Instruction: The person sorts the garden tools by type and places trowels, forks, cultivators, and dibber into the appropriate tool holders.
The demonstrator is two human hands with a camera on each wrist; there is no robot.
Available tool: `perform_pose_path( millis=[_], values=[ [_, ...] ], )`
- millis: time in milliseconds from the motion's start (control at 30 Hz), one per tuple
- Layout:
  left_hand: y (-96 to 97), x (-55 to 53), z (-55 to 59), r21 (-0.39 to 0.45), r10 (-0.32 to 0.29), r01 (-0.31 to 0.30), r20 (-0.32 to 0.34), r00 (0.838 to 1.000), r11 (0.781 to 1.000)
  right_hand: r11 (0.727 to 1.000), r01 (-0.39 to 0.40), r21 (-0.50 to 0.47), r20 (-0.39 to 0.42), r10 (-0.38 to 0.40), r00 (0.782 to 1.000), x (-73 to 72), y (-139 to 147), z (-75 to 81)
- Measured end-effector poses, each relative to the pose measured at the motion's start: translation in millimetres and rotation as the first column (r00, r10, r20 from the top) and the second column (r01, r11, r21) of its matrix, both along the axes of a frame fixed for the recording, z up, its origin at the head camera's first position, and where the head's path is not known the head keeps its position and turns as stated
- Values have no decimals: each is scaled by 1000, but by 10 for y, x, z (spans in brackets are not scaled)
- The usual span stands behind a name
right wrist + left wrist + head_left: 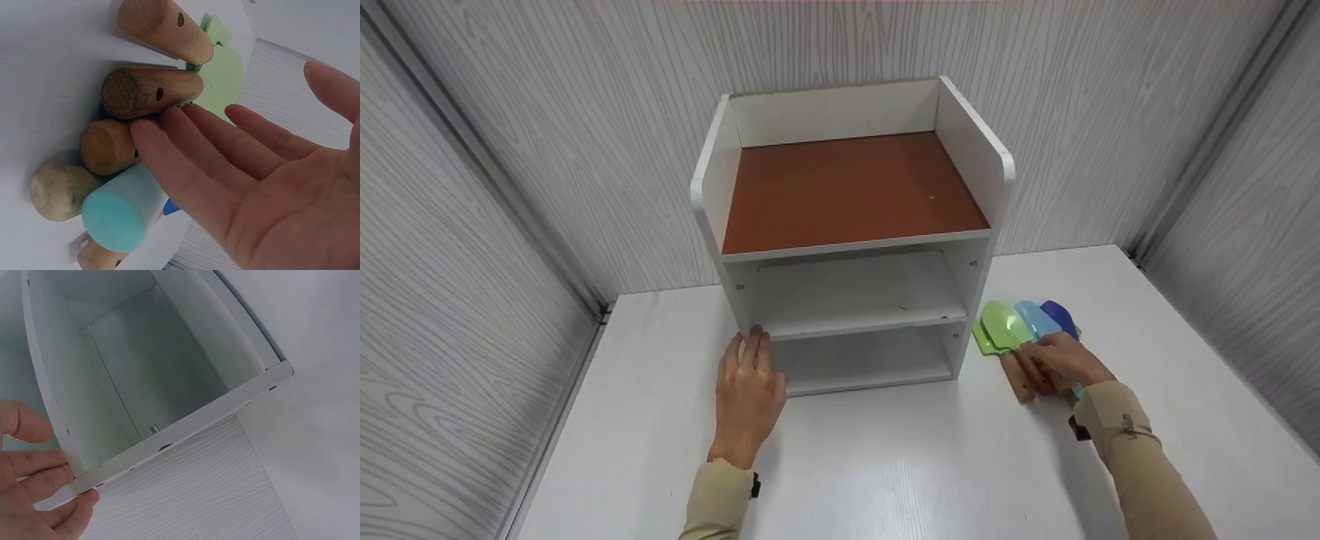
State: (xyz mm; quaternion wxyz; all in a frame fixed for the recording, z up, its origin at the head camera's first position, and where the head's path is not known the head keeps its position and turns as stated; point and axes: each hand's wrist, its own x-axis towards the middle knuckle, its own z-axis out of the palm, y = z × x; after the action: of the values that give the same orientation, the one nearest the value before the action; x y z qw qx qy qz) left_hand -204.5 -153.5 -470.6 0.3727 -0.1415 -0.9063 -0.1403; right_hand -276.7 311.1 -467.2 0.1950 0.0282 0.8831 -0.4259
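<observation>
Shelf (pixel 847 199) stands mid-frame, left hand (pixel 748 397) at its left edge, fingers extended; right hand (pixel 1066 358), fingers straight, touches scoops' (pixel 1003 328) wooden handles (pixel 169 84) at right; tabletop (pixel 885 465) spreads lower centre.

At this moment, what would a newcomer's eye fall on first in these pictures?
Probably the white shelf unit on the white table, with its brick-red top panel. Next, the green and blue shovel-like tools right of it, with the right hand at their handles. The left hand touches the unit's left front edge.
</observation>
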Motion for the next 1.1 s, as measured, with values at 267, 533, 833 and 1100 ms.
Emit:
perform_pose_path(
  millis=[267, 533, 833, 1100],
  values=[
    [2, 4, -3, -10, 4, -4, 6, 1000, 1000, 1000, -1, 12, -5, 1, 1000, -2, -25, -13],
    [-7, 5, 1, 1, 7, -7, 18, 1000, 1000, 983, -12, 182, -13, 15, 1000, -28, -50, -33],
    [0, 1, 2, 16, -3, 3, 19, 1000, 1000, 981, -3, 196, -67, 17, 998, -128, -82, -146],
    [-3, 2, 4, 13, -2, 2, 15, 1000, 1000, 963, 1, 271, -127, 35, 991, -164, -107, -272]
  ],
)
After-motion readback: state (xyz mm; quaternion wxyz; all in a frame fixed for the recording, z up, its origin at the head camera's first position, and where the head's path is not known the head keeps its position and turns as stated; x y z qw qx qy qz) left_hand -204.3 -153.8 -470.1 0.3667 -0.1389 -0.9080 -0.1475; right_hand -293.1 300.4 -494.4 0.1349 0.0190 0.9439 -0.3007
